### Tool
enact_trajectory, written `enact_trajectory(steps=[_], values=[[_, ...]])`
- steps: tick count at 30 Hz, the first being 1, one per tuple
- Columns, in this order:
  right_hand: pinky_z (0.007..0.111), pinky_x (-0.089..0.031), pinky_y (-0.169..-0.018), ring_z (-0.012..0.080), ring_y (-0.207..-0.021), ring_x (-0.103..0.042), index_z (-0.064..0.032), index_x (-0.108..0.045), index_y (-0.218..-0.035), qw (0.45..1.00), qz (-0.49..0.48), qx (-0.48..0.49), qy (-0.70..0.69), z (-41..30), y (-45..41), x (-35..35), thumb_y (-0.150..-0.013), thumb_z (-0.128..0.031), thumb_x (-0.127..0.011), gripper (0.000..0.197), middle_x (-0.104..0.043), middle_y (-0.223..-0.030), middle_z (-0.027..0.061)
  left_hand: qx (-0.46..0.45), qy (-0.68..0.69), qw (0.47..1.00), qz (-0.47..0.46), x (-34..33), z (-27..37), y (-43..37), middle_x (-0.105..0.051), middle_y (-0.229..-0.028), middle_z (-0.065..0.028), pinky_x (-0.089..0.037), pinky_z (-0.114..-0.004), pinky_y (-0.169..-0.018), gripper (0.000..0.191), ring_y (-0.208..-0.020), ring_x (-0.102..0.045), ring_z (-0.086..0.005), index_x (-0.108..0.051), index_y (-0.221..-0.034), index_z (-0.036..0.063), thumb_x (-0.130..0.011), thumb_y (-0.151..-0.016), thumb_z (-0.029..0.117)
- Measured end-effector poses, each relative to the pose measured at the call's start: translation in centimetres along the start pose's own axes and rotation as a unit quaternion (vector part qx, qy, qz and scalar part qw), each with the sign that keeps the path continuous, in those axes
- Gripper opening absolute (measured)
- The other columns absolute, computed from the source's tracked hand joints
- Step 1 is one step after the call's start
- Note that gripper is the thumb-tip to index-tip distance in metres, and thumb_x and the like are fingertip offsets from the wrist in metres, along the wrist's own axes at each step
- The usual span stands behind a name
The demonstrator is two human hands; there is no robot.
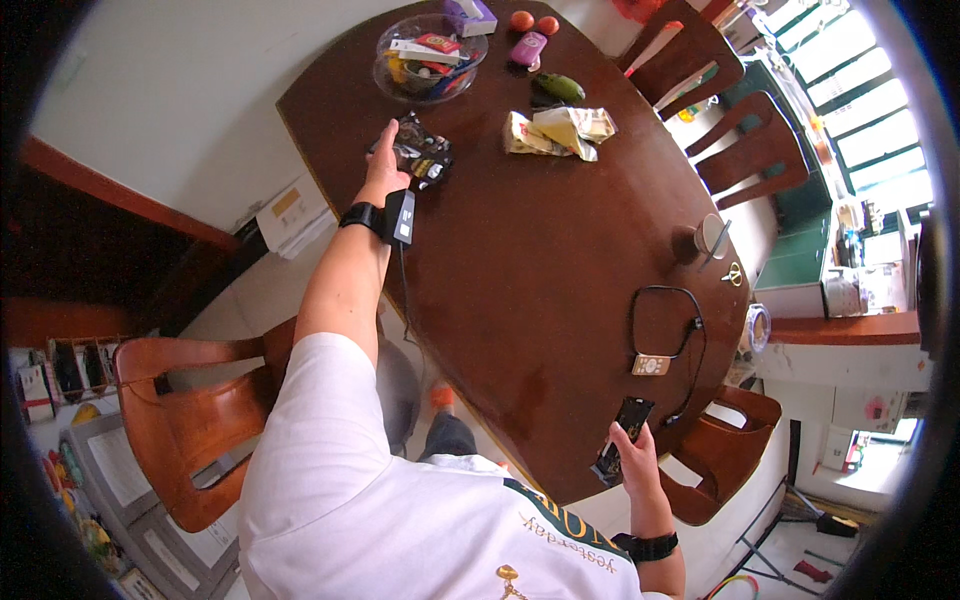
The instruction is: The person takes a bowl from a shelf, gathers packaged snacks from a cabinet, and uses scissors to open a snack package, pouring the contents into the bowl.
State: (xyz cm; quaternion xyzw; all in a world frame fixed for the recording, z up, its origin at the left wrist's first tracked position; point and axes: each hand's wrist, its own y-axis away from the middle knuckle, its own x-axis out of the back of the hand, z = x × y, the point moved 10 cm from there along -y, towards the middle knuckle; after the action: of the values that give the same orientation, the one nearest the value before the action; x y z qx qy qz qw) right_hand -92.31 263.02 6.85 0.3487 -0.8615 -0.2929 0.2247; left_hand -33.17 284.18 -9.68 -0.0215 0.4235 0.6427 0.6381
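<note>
My left hand (385, 166) reaches over the left side of the brown wooden table (517, 285) and grips a crumpled, glossy black packet (426, 156) by its left edge. Some of its fingers are hidden. At the table's near right end, my right hand (637, 452) holds a narrow black pouch (628, 429) with the thumb across it. Beyond that pouch a small gold controller (651, 365) with round buttons lies on the table, a black cable (634, 315) looping from it. A black device on a strap sits at my left wrist; a black band circles the right.
A clear plastic bowl (386, 82) of assorted items stands at the far left, beside a purple box (476, 22). Crumpled yellowish packaging (559, 133) and a green fruit (562, 88) lie farther right. A cup (707, 236) and scissors (733, 275) are near the right edge. Wooden chairs (195, 405) surround the table.
</note>
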Motion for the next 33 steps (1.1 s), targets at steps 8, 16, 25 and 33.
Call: enact_trajectory(steps=[8,16,25,33], values=[[0.026,-0.047,-0.050,0.0118,-0.057,-0.056,-0.0094,-0.046,-0.089,0.999,-0.035,0.009,0.014,0.6,-0.7,-0.7,-0.085,-0.016,-0.062,0.017,-0.052,-0.069,0.0000,0.209,-0.189,0.953,-0.109,-1.0,-2.3,6.7,-0.023,-0.137,-0.0333,-0.021,-0.048,-0.107,0.079,-0.127,-0.029,-0.0403,-0.024,-0.133,-0.0057,-0.062,-0.081,0.038],[0.024,-0.043,-0.054,0.0087,-0.063,-0.053,-0.0074,-0.048,-0.095,0.996,-0.084,0.042,0.014,-0.5,-0.3,-0.5,-0.085,-0.018,-0.062,0.020,-0.054,-0.075,-0.0004,0.177,-0.256,0.946,-0.092,1.1,1.0,12.3,-0.017,-0.140,-0.0310,-0.034,-0.047,-0.102,0.076,-0.129,-0.026,-0.0400,-0.014,-0.136,-0.0075,-0.058,-0.085,0.027],[0.026,-0.047,-0.055,0.0100,-0.061,-0.055,-0.0085,-0.048,-0.092,0.990,-0.132,0.057,-0.003,0.2,0.6,1.1,-0.084,-0.018,-0.065,0.020,-0.054,-0.072,0.0001,0.025,-0.477,0.873,-0.102,-1.9,10.1,19.0,-0.050,-0.115,-0.0141,-0.044,-0.038,-0.088,0.048,-0.103,-0.050,-0.0251,-0.046,-0.121,0.0051,-0.062,-0.084,0.030],[0.027,-0.046,-0.056,0.0105,-0.065,-0.055,-0.0070,-0.048,-0.094,0.992,-0.114,0.033,0.028,-3.6,-1.4,1.1,-0.085,-0.020,-0.062,0.021,-0.054,-0.075,0.0008,-0.103,-0.411,0.896,-0.131,-9.7,20.1,12.8,-0.056,-0.107,-0.0118,-0.048,-0.031,-0.085,0.036,-0.098,-0.055,-0.0196,-0.050,-0.115,-0.0016,-0.054,-0.089,0.022]])
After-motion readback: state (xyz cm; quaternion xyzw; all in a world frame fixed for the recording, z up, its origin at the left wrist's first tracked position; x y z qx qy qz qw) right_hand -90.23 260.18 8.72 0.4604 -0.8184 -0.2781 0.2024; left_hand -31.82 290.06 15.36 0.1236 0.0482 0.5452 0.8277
